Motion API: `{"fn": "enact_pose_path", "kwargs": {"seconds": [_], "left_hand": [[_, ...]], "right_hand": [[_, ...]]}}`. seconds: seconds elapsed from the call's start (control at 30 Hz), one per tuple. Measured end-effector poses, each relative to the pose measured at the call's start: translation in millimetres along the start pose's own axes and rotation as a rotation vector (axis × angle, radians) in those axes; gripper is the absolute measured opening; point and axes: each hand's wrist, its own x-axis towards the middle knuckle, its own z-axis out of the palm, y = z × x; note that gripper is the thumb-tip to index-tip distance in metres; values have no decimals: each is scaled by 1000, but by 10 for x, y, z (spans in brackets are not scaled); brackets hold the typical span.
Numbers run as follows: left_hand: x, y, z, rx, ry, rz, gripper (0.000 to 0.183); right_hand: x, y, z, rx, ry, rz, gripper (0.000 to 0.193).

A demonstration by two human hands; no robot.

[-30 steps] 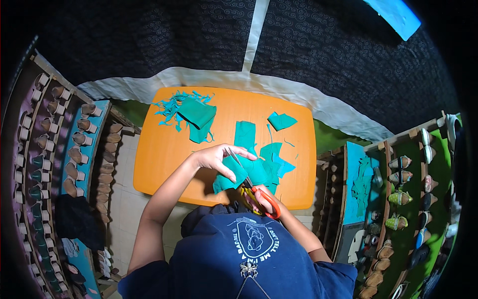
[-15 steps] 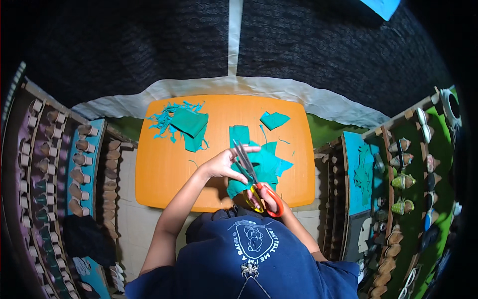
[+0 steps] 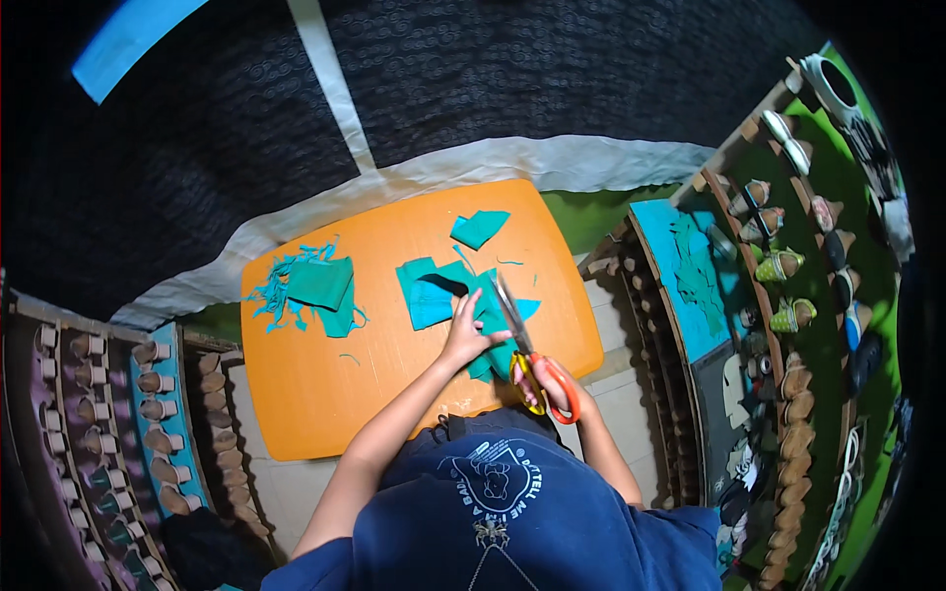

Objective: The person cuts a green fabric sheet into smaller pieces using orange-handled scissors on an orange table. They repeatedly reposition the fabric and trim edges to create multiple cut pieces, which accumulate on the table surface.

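Note:
My right hand (image 3: 560, 390) grips a large pair of scissors (image 3: 514, 313) by an orange and a yellow handle, at the table's near right side. Its blades point up and away, over green cloth pieces (image 3: 481, 303). Left of the blades, my left hand (image 3: 467, 335) lies over the cloth with thumb and fingers apart; I see nothing held in it. A green piece with a brighter blue-green part (image 3: 430, 305) lies just beyond this hand to the left. Some cloth is hidden under my hands.
The orange table (image 3: 394, 384) also bears a pile of green strips and cloth (image 3: 321, 286) at left and a folded green piece (image 3: 480, 229) at the far side. Racks of shoe lasts (image 3: 163, 414) stand left; shelves with shoes (image 3: 783, 266) and more green cloth (image 3: 696, 281) stand right.
The view has turned, so the table appears tilted. My left hand has let go of the cloth it pinched, and a piece now lies to its left. The scissors stay in my right hand.

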Motion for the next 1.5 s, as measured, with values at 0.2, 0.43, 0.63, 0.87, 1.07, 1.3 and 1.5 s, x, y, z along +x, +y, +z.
{"fn": "enact_pose_path", "kwargs": {"seconds": [0.2,0.43,0.63,0.87,1.07,1.3,1.5], "left_hand": [[37,-36,-305,116,178,-10,33],[-227,5,-955,-67,71,-4,43],[-468,-133,-1340,174,88,-60,48],[-630,-91,-1498,637,480,-102,54],[-819,-115,-1137,745,486,-123,48],[-736,-264,-918,1067,322,-9,30],[-909,-429,-1088,1180,364,64,22]], "right_hand": [[-26,-2,65,-784,218,-179,46],[29,80,91,-956,379,-256,45],[145,121,25,-860,473,-147,39],[210,187,55,-992,389,-315,41],[243,250,133,-948,321,-217,43],[320,152,231,-951,190,50,54],[357,143,265,-875,35,194,64]]}}
